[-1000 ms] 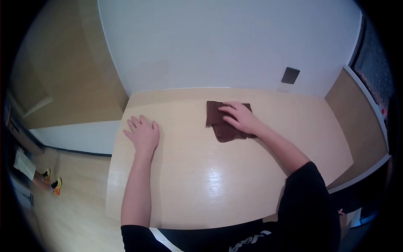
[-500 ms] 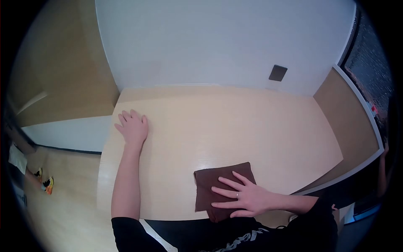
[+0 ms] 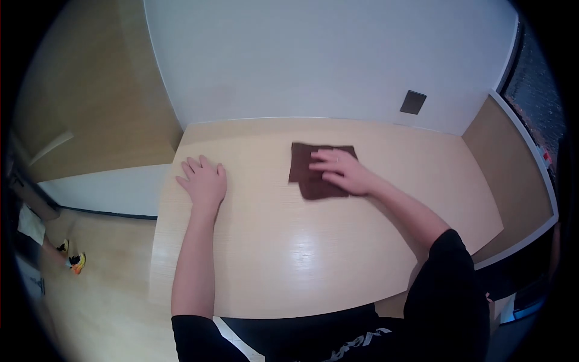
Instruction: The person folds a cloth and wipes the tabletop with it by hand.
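Observation:
A brown cloth (image 3: 306,172) lies spread on the pale wood-grain tabletop (image 3: 259,229), towards its back edge. On top of the cloth rests my right hand (image 3: 347,172), palm down with fingers stretched out to the left and a ring on one of them. The hand and cloth are slightly blurred. My left hand (image 3: 205,183) lies flat on the table near its left edge, fingers spread, with nothing in it.
A white wall (image 3: 325,60) with a dark square plate (image 3: 413,102) rises behind the table. A low wooden panel (image 3: 512,163) borders the right side. At the far left, a person's legs and bright shoes (image 3: 76,263) show on the floor.
My right hand has slid the cloth away from the table's front edge to near the back. My left hand stays in place on the tabletop, and the view has shifted slightly.

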### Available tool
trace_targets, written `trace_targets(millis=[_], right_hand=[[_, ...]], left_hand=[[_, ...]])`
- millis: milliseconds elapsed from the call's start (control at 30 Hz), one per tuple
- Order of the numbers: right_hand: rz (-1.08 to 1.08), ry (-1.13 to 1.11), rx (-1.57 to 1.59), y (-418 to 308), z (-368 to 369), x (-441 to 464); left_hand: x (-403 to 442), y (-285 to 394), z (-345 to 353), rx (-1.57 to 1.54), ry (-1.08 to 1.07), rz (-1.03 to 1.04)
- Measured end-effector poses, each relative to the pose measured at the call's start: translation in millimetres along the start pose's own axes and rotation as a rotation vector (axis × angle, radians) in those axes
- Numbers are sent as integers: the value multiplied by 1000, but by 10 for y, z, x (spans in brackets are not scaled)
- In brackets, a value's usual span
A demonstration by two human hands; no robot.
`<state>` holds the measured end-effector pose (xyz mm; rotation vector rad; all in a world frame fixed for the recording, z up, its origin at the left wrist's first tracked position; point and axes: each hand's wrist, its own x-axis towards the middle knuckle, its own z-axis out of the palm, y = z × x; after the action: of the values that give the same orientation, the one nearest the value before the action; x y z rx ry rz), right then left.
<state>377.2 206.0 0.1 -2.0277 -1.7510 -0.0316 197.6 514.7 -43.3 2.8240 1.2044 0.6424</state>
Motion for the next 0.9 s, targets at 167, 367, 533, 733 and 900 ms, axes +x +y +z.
trace_targets(millis=[167,367,533,733,900], right_hand=[[235,367,352,867,59,615],[397,385,194,1046,90,876],[480,103,-386,499,277,717],[237,-13,-334,-420,378,144],[-20,-148,-271,-1502,297,-653]], left_hand=[[-7,6,-27,8,18,-11],[11,60,-68,-6,-32,-7],[40,45,-48,14,-39,-28],[85,39,-67,-5,-77,-22],[78,-15,-179,-15,-149,-34]])
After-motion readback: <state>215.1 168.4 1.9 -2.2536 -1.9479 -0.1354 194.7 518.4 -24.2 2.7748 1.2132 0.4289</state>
